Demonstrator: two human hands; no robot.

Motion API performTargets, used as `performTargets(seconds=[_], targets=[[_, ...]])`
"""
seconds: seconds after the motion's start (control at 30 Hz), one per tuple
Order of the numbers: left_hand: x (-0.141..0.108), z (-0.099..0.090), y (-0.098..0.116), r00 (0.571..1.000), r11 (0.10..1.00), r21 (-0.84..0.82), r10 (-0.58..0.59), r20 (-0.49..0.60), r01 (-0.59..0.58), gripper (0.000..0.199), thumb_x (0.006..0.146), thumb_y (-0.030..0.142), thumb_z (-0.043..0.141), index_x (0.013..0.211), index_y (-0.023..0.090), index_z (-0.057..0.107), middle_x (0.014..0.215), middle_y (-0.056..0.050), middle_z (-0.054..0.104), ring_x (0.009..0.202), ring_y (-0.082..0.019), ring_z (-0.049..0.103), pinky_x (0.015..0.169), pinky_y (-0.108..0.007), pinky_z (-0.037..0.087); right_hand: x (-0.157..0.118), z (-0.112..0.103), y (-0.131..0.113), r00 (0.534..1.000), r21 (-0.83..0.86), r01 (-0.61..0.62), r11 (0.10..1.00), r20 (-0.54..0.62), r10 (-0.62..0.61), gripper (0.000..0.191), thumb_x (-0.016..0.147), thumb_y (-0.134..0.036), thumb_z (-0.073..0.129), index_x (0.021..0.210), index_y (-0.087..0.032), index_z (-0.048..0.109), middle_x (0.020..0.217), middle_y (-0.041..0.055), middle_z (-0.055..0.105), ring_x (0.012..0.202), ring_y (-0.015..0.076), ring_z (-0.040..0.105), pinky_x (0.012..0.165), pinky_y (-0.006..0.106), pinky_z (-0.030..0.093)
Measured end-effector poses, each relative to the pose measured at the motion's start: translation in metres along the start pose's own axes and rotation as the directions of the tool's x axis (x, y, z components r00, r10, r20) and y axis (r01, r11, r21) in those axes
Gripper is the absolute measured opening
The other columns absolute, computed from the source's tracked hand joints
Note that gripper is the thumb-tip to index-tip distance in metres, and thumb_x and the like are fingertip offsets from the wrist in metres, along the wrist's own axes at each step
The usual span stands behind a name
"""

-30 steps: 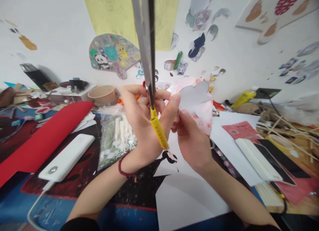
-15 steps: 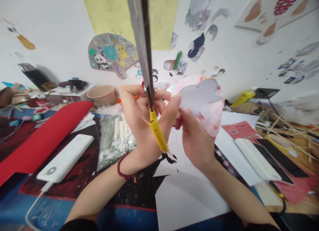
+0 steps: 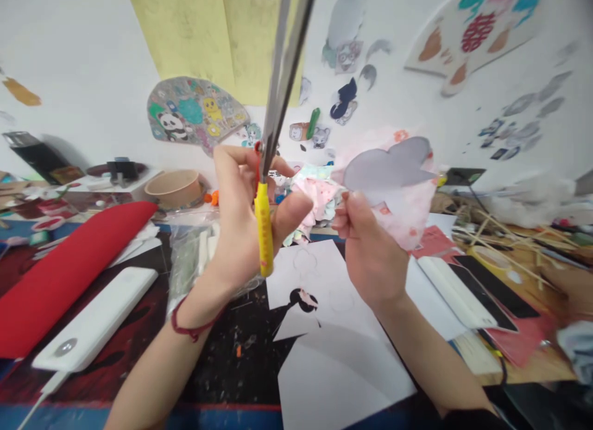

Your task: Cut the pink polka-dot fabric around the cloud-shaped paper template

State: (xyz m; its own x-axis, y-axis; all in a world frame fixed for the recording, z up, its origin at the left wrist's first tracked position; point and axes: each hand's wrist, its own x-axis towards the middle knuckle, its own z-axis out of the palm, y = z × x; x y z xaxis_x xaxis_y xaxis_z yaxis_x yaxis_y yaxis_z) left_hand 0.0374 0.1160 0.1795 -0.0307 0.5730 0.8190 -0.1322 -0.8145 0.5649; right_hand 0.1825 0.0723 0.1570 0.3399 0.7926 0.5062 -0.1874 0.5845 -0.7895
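Note:
My left hand (image 3: 243, 226) holds a pair of scissors (image 3: 265, 223) with yellow handles, its blades standing upward close to the camera. Thumb and fingertips of that hand are spread apart around the handles. Between the thumb and fingers of my right hand (image 3: 373, 251) is the edge of a pale pink patterned sheet (image 3: 407, 217), thin and soft-looking. On it lies a grey cloud-shaped cutout (image 3: 386, 169), raised to the right of the scissors. Behind the hands sits a crumpled pile of pastel patterned pieces (image 3: 317, 192).
Below my hands lie white paper sheets (image 3: 343, 368). At left are a white power bank (image 3: 99, 319), a red fan-shaped piece (image 3: 74, 275) and a plastic bag (image 3: 185, 263). A phone (image 3: 493, 285) and thin sticks (image 3: 509, 244) lie right. Another person's hand (image 3: 567, 288) shows at the right edge.
My left hand has moved left with the scissors, away from my right hand, and its thumb and fingers have spread. The pink sheet and grey cutout have moved slightly right.

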Motion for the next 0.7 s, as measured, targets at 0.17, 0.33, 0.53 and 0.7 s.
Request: performTargets(seconds=[0.17,0.33,0.53,0.7], targets=[[-0.001,-0.007,-0.028,0.931,0.998,0.053,0.001,0.366,-0.022,0.068,0.077,0.073,0.072,0.112,0.024,0.039,0.115,-0.009,0.055,0.087,-0.018,0.053,0.072,-0.034,0.043,0.007,-0.008,-0.020,0.985,0.006,0.147,0.989,-0.094,-0.146,0.023,0.088,-0.040,0.077,0.074,-0.023,0.070,0.071,-0.0027,0.069,0.067,0.0107,0.064,0.073,0.028,0.056],[-0.014,0.005,-0.037,0.899,0.994,0.105,-0.032,0.436,-0.015,0.064,0.079,0.066,0.074,0.108,0.024,0.035,0.097,-0.002,0.047,0.078,-0.015,0.045,0.068,-0.032,0.038,0.011,-0.015,-0.030,0.979,0.003,0.178,0.984,-0.099,-0.177,0.024,0.090,-0.041,0.073,0.076,-0.022,0.070,0.070,-0.0031,0.067,0.063,0.0101,0.062,0.076,0.029,0.056],[-0.015,0.014,-0.026,0.901,0.969,0.248,-0.104,0.422,-0.005,0.053,0.078,0.055,0.074,0.099,0.024,0.035,0.082,0.003,0.046,0.069,-0.014,0.044,0.064,-0.030,0.035,0.009,-0.017,-0.032,0.973,-0.060,0.215,0.975,-0.076,-0.219,0.028,0.088,-0.044,0.074,0.071,-0.024,0.064,0.064,-0.0040,0.060,0.064,0.0123,0.059,0.072,0.031,0.055],[-0.017,0.018,-0.014,0.904,0.950,0.304,-0.192,0.383,0.073,0.049,0.077,0.047,0.073,0.098,0.024,0.036,0.081,0.002,0.048,0.072,-0.017,0.050,0.065,-0.031,0.038,0.008,-0.019,-0.028,0.976,-0.172,0.211,0.962,-0.010,-0.216,0.035,0.091,-0.048,0.070,0.067,-0.023,0.062,0.064,-0.0026,0.060,0.066,0.0138,0.060,0.077,0.034,0.055]])
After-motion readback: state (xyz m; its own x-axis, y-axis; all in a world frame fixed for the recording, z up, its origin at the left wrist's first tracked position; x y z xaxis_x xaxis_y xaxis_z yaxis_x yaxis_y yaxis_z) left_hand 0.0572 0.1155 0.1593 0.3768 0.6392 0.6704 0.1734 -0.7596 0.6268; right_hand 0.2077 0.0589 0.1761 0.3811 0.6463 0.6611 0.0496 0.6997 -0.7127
